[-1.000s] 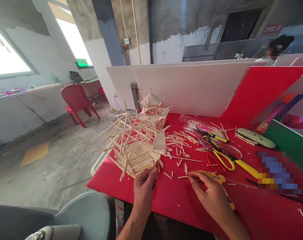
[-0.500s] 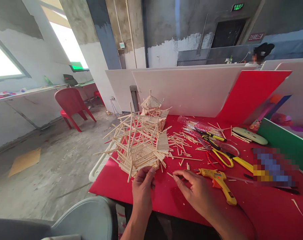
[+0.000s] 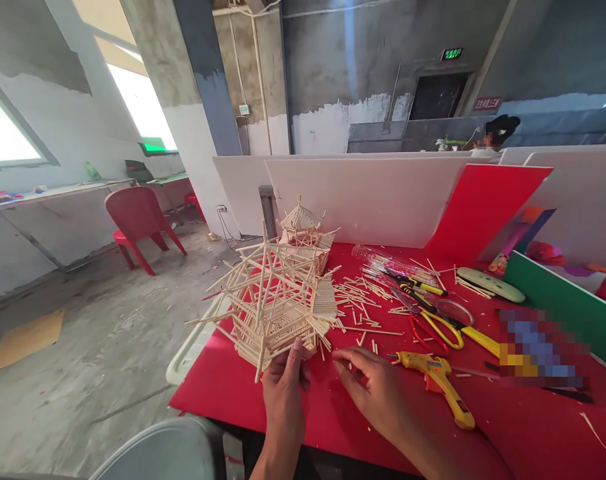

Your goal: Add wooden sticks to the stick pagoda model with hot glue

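A large open model built of thin wooden sticks [image 3: 275, 300] stands tilted at the near left corner of the red table [image 3: 333, 413]. My left hand [image 3: 285, 387] grips its lower edge with fingers and thumb. My right hand [image 3: 373, 390] hovers just to the right of it, fingers curled in a pinch; I cannot make out whether a stick is in them. A smaller finished stick pavilion [image 3: 305, 230] stands behind the big model. Loose cut sticks [image 3: 357, 300] litter the table between the model and the tools.
A yellow glue gun [image 3: 440, 383] lies right of my right hand. Yellow-handled scissors [image 3: 440, 323], red-handled pliers [image 3: 420, 330], a yellow utility knife [image 3: 483, 340] and a clear bag of sticks [image 3: 387, 263] lie further back. White and red boards [image 3: 383, 193] wall the table's rear. A red chair [image 3: 137, 220] stands on the floor left.
My right hand has moved left across the table from the glue gun toward the model. My left hand has stayed on the model's lower edge. The camera has tilted slightly up.
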The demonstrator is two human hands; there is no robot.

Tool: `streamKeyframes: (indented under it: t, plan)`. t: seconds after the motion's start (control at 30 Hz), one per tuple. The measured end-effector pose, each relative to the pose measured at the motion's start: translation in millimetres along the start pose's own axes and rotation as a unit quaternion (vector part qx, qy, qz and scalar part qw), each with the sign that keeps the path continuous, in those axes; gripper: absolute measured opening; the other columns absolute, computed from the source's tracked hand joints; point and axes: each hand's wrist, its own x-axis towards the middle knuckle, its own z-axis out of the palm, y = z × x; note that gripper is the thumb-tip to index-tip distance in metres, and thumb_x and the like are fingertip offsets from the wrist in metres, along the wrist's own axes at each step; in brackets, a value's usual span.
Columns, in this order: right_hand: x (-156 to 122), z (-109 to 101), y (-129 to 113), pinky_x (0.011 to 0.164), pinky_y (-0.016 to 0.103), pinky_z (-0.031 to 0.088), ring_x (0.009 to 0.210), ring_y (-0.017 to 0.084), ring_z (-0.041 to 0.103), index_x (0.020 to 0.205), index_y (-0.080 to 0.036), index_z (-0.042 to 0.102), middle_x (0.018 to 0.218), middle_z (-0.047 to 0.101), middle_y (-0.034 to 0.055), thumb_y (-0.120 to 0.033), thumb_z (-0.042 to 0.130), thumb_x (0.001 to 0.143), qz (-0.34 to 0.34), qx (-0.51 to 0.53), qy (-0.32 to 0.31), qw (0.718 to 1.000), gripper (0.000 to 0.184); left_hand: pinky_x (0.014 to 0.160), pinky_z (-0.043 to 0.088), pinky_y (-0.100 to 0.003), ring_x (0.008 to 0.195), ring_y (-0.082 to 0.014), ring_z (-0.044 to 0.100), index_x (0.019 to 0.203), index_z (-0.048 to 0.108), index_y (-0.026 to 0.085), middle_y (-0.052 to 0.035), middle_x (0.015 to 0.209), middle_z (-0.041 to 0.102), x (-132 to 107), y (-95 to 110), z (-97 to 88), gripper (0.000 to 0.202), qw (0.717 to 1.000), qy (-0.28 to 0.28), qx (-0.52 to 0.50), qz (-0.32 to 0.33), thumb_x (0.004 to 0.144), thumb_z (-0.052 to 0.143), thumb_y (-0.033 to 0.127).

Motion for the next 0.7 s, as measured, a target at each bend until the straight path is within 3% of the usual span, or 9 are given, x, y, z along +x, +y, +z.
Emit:
streamKeyframes:
  t: [0.13, 0.3, 0.5, 0.7]
  plan:
    - [2, 15, 8, 0.088, 0.037, 0.055, 0.103, 0.022, 0.066, 0.109, -0.024, 0.069, 0.113, 0.069, 0.0087, -0.026, 0.055, 0.087, -0.021, 0.005, 0.010, 1.000, 0.026, 0.041, 0.034, -0.019, 0.043, -0.0058, 0.043, 0.078, 0.072, 0.014, 0.0004, 0.059, 0.063, 0, -2, -0.6, 0.036, 1.000, 0.003, 0.017, -0.005, 0.059, 0.082, 0.043]
    - [0, 25, 12, 0.091, 0.039, 0.055, 0.106, 0.023, 0.064, 0.109, -0.024, 0.069, 0.116, 0.067, 0.0085, -0.021, 0.056, 0.086, -0.025, 0.019, 0.007, 0.999, 0.027, 0.043, 0.034, -0.019, 0.046, -0.0079, 0.046, 0.083, 0.075, 0.015, 0.0003, 0.058, 0.063, 4, -13, -6.4, 0.040, 0.997, 0.022, 0.071, -0.009, 0.054, 0.085, 0.040]
    - [-10, 47, 16, 0.078, 0.030, 0.057, 0.089, 0.018, 0.068, 0.107, -0.024, 0.065, 0.096, 0.072, 0.0065, -0.019, 0.048, 0.091, -0.062, 0.058, 0.092, 0.992, 0.024, 0.049, 0.041, -0.022, 0.051, -0.0109, 0.049, 0.080, 0.074, 0.016, -0.0003, 0.061, 0.064, 4, -35, -9.8, 0.035, 0.988, 0.030, 0.141, 0.054, 0.065, 0.078, 0.047]
    - [-20, 63, 25, 0.074, 0.031, 0.056, 0.083, 0.020, 0.069, 0.115, -0.022, 0.060, 0.093, 0.072, 0.0080, -0.018, 0.043, 0.093, -0.088, 0.050, 0.047, 0.994, 0.028, 0.062, 0.046, -0.023, 0.065, -0.0160, 0.056, 0.075, 0.073, 0.019, -0.0020, 0.068, 0.067, 0, -61, -10.7, 0.027, 0.968, 0.014, 0.211, 0.132, 0.076, 0.069, 0.046]
